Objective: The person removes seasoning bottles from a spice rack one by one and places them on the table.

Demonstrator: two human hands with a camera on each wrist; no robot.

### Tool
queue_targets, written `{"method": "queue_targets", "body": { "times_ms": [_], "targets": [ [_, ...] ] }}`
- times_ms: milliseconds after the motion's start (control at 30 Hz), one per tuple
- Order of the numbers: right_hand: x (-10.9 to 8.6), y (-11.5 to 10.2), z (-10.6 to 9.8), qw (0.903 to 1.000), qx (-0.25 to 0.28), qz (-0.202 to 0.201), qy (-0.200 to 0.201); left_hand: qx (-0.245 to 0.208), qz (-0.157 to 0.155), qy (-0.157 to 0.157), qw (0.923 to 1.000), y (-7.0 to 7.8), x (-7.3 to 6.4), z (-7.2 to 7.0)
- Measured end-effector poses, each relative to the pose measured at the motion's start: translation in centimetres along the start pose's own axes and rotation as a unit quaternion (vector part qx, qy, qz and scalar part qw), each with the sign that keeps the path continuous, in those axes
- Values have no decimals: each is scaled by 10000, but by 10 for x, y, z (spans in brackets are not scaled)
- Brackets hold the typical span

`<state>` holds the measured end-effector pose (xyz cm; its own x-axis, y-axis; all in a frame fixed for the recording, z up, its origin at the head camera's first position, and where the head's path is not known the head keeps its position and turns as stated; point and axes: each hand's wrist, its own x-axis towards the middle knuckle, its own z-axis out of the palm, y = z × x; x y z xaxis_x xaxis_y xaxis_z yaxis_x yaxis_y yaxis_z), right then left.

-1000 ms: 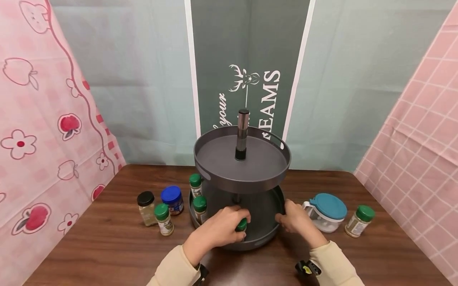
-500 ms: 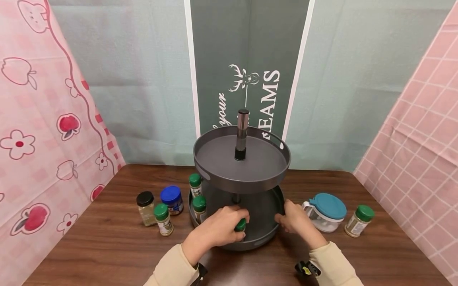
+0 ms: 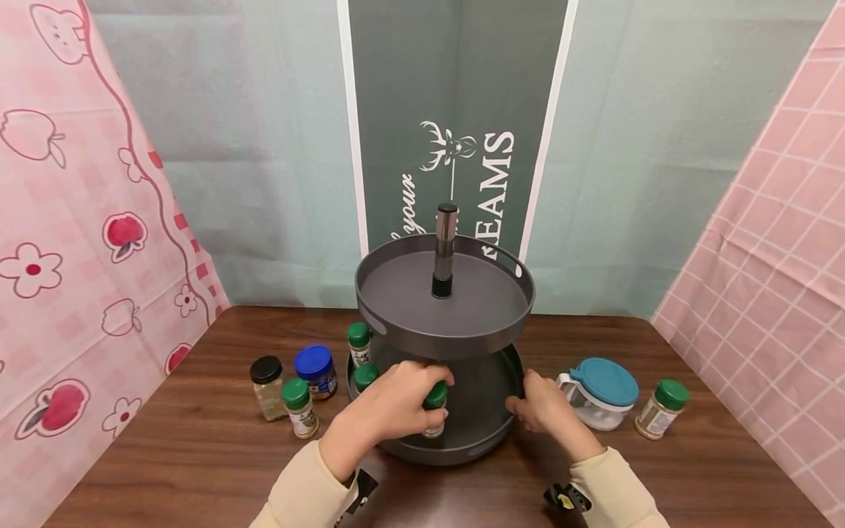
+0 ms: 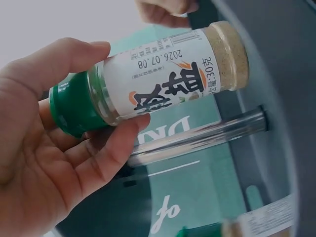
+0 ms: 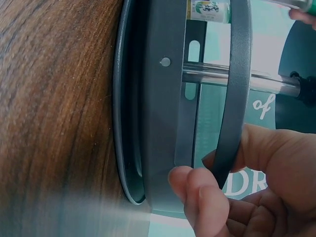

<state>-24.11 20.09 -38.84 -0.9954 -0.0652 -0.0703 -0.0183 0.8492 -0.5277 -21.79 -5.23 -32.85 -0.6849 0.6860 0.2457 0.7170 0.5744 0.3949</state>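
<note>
One green-capped jar [image 4: 155, 79] is pinched by the left hand [image 3: 403, 396], thumb against one side, fingers against the other, grip at the cap and upper body. The lower tray's [image 3: 455, 456] rim at the right appears gripped by the right hand [image 3: 544, 403], thumb inside, fingers outside. Held jar is located over the front part of the lower tray, below the upper tray [image 3: 449, 346]; base contact with the tray floor cannot be told. Jar is roughly parallel to the post [image 3: 445, 253], so about upright.

Step in hand, as judged: jar being handled inside the lower tray. Best done with the jar kept upright, the wrist kept low so the upper tray is not knocked, and the base set flat before the fingers are loosened. Tray should be held firm by the right hand so it is not turned or tipped. Neighbouring jars could be bumped by the left forearm; some clearance is advised.

Counts: green-capped jars, five: one held, two in the lower tray at left [image 3: 359, 346] [image 3: 365, 378], one on the table [image 3: 165, 447] at left [image 3: 301, 411], one at far right [image 3: 662, 409]. Black-capped jar [image 3: 268, 389], one. Blue-lidded jar [image 3: 315, 372], one. Teal-lidded pot [image 3: 602, 392], one. Trays, two; post, one.
</note>
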Motion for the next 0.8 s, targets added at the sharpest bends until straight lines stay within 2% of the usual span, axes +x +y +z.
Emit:
{"method": "queue_targets", "body": {
  "times_ms": [167, 600, 800],
  "targets": [
    [1, 1, 0, 10000, -10, -2, 3, 19, 22, 79, 10000, 3, 0, -7],
    [2, 1, 0, 10000, -37, 4, 23, 147, 7, 217, 9997, 1, -3, -6],
    [1, 2, 1, 10000, -17, -14, 36, 222, 68, 305, 9993, 0, -9, -8]
  ]
}}
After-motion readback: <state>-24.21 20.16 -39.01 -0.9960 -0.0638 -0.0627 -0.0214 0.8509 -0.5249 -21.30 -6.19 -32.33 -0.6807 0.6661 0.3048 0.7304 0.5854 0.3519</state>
